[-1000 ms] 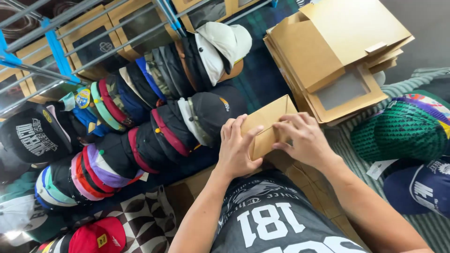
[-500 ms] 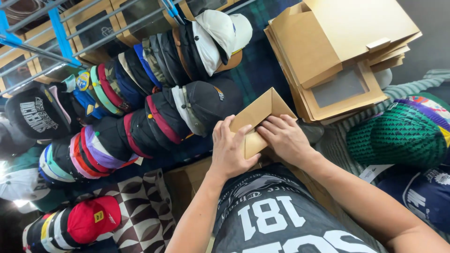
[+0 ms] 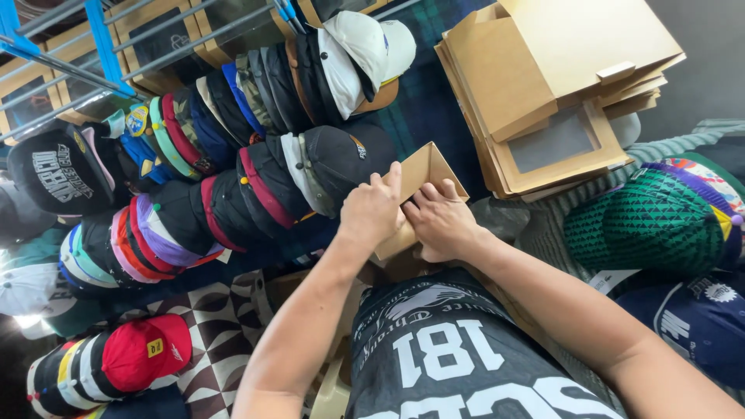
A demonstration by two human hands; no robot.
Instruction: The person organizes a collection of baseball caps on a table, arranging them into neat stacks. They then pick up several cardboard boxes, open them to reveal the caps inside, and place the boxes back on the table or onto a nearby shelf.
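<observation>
Now both hands gripping a small brown cardboard box (image 3: 419, 194), left hand (image 3: 372, 213) and right hand (image 3: 442, 225) side by side, stacked caps (image 3: 256, 186) just beyond

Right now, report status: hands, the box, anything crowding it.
Left hand and right hand both grip the box, half folded. Nested caps close on its left, flat boxes stacked behind right. Nothing across the box.
</observation>
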